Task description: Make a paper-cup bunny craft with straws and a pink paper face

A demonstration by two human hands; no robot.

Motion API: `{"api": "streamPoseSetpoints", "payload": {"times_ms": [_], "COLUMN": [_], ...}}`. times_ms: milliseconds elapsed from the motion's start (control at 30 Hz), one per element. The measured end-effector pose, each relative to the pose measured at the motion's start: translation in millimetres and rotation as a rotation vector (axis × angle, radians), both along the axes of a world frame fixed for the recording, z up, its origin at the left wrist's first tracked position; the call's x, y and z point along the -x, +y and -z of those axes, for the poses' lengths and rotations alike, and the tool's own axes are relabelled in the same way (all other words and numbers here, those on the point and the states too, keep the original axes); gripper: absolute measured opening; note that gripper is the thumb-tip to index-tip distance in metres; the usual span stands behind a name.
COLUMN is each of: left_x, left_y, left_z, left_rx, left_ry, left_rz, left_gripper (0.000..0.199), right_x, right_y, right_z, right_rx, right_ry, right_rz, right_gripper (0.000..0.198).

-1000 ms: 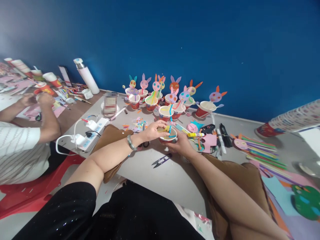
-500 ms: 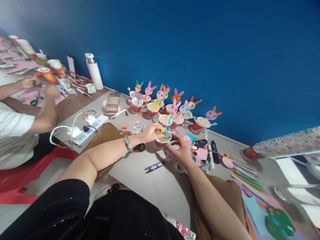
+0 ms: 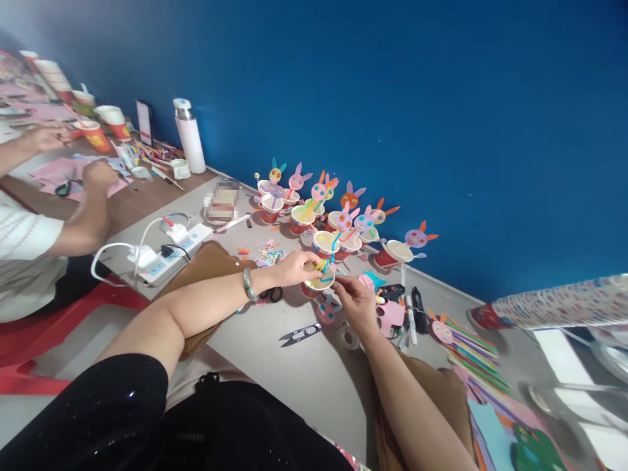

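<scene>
A red-based paper cup (image 3: 312, 292) with a white rim stands over the table in front of me. My left hand (image 3: 300, 267) reaches over its left rim, fingers pinched on yellow and blue drinking straws (image 3: 324, 267) inside the cup. At the right rim, my right hand (image 3: 357, 302) has thumb and fingers drawn together, seemingly gripping the cup's edge; the exact contact is too small to see. Below the cup lie a paper rabbit face (image 3: 326, 313) and a pair of thread snips (image 3: 300, 334). A tape roll (image 3: 349, 337) sits under my right hand.
Several cups with paper rabbit heads (image 3: 319, 191) stand along the blue wall. To the right are markers (image 3: 411, 319), colored straws (image 3: 471, 347) and a long stack of cups (image 3: 559, 301). A power strip (image 3: 177, 255) lies left, near a co-worker's hand (image 3: 99, 180).
My right hand has drawn its spread fingers together at the cup's right rim. The cup has shifted slightly left and down, with my left hand still at the straws.
</scene>
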State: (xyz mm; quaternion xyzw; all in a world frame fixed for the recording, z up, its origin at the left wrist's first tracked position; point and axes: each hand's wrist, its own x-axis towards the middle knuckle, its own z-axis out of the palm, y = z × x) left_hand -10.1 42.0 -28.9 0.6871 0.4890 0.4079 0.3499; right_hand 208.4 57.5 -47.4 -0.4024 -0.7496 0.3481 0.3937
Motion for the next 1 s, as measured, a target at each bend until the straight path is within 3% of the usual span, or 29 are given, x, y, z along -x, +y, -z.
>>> {"api": "streamPoseSetpoints", "payload": {"times_ms": [700,1000], "left_x": [-2,-4], "left_y": [0,-4], "left_z": [0.6,-0.4], "left_rx": [-0.001,0.026], "left_ry": [-0.01,0.044], "left_rz": [0.049,-0.051], "left_gripper": [0.014,0.015], "right_x": [3,11], "right_y": [1,-5], "right_z": [1,3], "right_rx": [0.08,0.097], "right_ry": [0.039,0.086], "right_rz": [-0.042,-0.005], "right_gripper": [0.029,0.031]}}
